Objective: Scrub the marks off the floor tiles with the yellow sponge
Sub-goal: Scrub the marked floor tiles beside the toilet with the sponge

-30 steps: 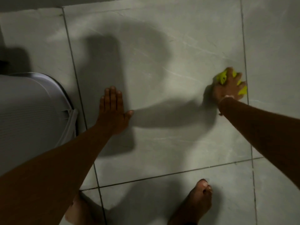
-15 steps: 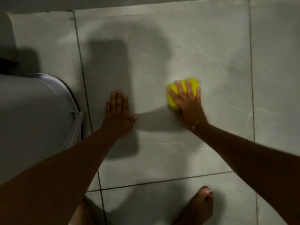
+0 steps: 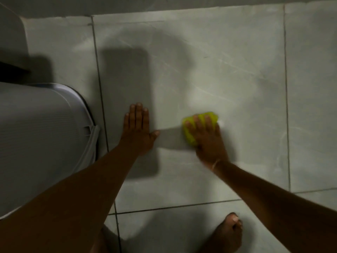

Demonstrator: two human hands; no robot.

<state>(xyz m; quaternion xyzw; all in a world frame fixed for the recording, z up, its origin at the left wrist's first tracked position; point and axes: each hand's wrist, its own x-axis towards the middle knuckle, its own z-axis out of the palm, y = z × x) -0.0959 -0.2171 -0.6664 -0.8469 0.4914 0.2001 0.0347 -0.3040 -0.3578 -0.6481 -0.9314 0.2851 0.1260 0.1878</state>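
Note:
My right hand (image 3: 207, 137) presses the yellow sponge (image 3: 188, 133) flat on a large grey marbled floor tile (image 3: 228, 84), near the tile's middle. Most of the sponge is hidden under my fingers; its left and far edges show. My left hand (image 3: 138, 128) lies flat on the same tile, fingers together, palm down, a short way left of the sponge and holding nothing. Faint pale veins cross the tile; I cannot tell marks from veining in this dim light.
A grey plastic bin or stool (image 3: 40, 139) stands on the floor at the left, close to my left forearm. The wall base (image 3: 164, 4) runs along the top. My bare foot (image 3: 228, 234) rests on the near tile. Grout lines (image 3: 286, 106) divide the tiles.
My right hand swept the sponge leftward from the tile's right grout line to its middle, close to my left hand. The left hand stayed planted.

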